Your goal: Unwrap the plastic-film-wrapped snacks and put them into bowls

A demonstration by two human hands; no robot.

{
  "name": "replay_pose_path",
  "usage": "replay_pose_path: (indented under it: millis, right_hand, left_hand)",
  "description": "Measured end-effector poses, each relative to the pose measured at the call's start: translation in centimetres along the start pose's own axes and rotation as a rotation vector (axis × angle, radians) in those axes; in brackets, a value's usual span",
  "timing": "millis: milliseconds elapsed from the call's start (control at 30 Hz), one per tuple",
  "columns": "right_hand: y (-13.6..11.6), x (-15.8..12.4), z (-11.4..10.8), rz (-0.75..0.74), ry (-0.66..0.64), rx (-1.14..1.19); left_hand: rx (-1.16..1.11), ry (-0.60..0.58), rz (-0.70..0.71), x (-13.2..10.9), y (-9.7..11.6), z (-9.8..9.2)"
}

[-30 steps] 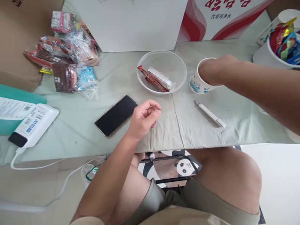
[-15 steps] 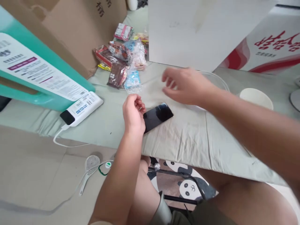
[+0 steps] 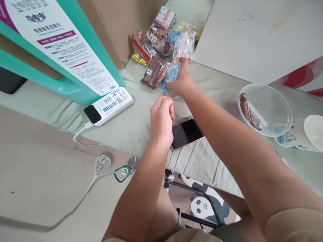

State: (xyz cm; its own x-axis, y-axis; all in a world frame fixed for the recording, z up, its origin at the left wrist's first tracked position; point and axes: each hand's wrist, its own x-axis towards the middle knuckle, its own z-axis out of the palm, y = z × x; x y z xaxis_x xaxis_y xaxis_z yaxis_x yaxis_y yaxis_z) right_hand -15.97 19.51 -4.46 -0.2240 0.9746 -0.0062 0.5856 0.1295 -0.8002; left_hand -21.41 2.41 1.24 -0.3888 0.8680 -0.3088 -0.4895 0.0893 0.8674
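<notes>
Head view: reaching across the cloth-covered table (image 3: pixel 131 129), the right hand (image 3: pixel 180 81) has arrived at the snack pile (image 3: pixel 155 45) on the far side. Its fingers are spread and closed on nothing yet, the forefinger up against a clear wrapper (image 3: pixel 186 42) and the thumb side lying on a blue packet (image 3: pixel 171 73). The left hand (image 3: pixel 161 117) hovers nearer, just left of the phone (image 3: pixel 188 133), fingers loosely curled together with nothing seen in them. The step in hand looks like picking a packet from the pile; a clean pick would call for the fingers to close on one wrapper without dragging its neighbours. The bowl (image 3: pixel 276 112), with packets in it, sits well to the right. Half a second ago the right hand was in mid-air between bowl and pile; a second ago it was at the cup (image 3: pixel 294 141). The left hand has stayed curled by the phone.
</notes>
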Motion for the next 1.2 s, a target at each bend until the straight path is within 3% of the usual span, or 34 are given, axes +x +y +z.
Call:
replay_pose_path:
  millis: [133, 233, 400, 467, 533, 600, 633, 700, 767, 867, 967, 1100, 1200]
  right_hand:
    - [-0.7, -2.9, -2.4, 0.024, -0.014, -0.004]
    - [0.5, -5.6, -4.3, 0.054, 0.003, 0.004]
    - [3.0, -14.2, -9.2, -0.136, 0.065, 0.036]
    - [3.2, -18.8, -11.1, -0.146, 0.146, 0.100]
    - [3.3, -23.3, -12.5, -0.129, 0.193, 0.165]
    - [3.9, -27.1, -13.8, -0.088, 0.186, 0.215]
    - [4.6, -28.7, -14.5, -0.068, 0.176, 0.240]
    - [6.8, -31.4, -16.0, -0.045, 0.165, 0.302]
    - [9.6, -33.5, -17.6, -0.068, 0.172, 0.346]
    - [13.1, -35.8, -19.5, -0.225, 0.191, 0.174]
    - [14.1, -36.6, -20.4, -0.402, 0.149, -0.098]
    - [12.6, -35.1, -21.0, -0.489, 0.104, -0.127]
    - [11.6, -32.9, -21.2, -0.366, 0.108, -0.006]
  left_hand:
    - [-0.056, -0.016, -0.016, 0.0, 0.1, 0.4]
    - [-0.064, -0.022, 0.000, 0.0, 0.0, 0.7]
    - [0.047, 0.023, 0.029, -0.6, -0.9, 1.6]
    - [0.076, -0.145, -0.061, -1.4, -1.7, 2.3]
    - [0.122, -0.442, -0.120, -2.6, -2.8, 3.2]
    - [0.187, -0.710, -0.087, -4.1, -4.1, 4.1]
    - [0.218, -0.790, -0.049, -4.8, -4.9, 4.5]
    - [0.265, -0.859, -0.003, -6.2, -6.5, 5.4]
    - [0.278, -0.856, -0.040, -7.3, -7.9, 6.1]
    - [0.245, -0.862, -0.213, -8.5, -9.5, 6.9]
    - [0.265, -0.874, -0.298, -9.2, -10.6, 7.5]
    - [0.421, -0.902, -0.169, -9.5, -11.7, 8.3]
    - [0.488, -0.911, -0.019, -9.1, -12.4, 8.6]
